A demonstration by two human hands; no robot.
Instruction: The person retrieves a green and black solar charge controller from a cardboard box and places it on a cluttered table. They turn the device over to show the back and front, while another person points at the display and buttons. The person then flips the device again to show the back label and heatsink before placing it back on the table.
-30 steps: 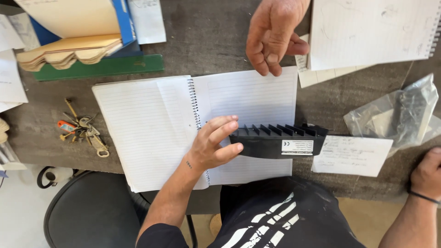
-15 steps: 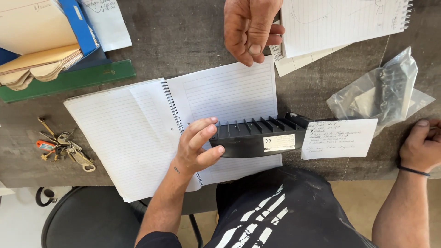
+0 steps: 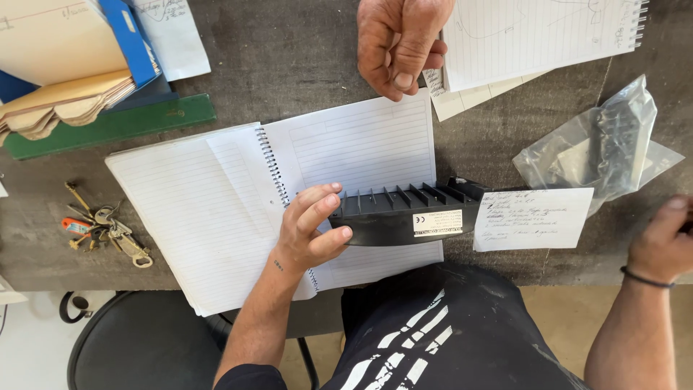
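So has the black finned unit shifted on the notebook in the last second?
No. The black finned unit overhangs the notebook at its right edge as before.

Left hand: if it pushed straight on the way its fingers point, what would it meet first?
The left hand already touches the black finned device. Beyond that lies the white handwritten note, though whether it would reach that is unclear.
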